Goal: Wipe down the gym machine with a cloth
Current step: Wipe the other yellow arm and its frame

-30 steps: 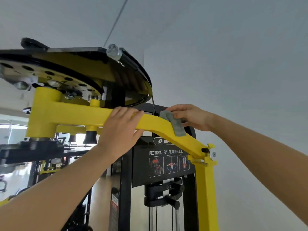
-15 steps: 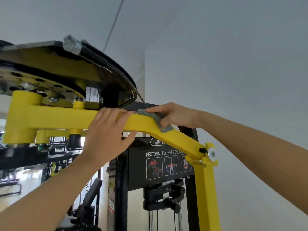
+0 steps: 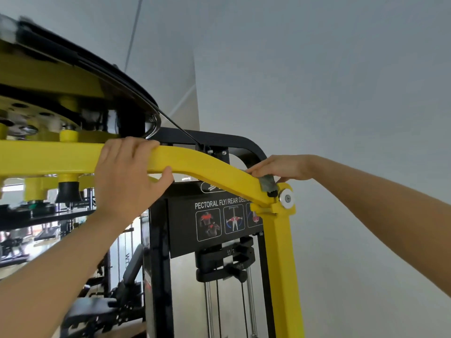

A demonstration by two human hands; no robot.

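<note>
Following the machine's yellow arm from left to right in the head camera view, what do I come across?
Along it: black rubber stopper → left hand gripping the yellow arm → grey cloth held by the right hand → round silver cap at the pivot.

Both arms reach up and forward from the near edge. The left hand (image 3: 129, 176) grips the bar (image 3: 207, 164), fingers curled over its top and thumb hooked under it. The right hand (image 3: 280, 167), its arm stretched in from the right, lies palm down, fingers and thumb pinching the cloth (image 3: 268, 182) against the bar's right end.
</note>
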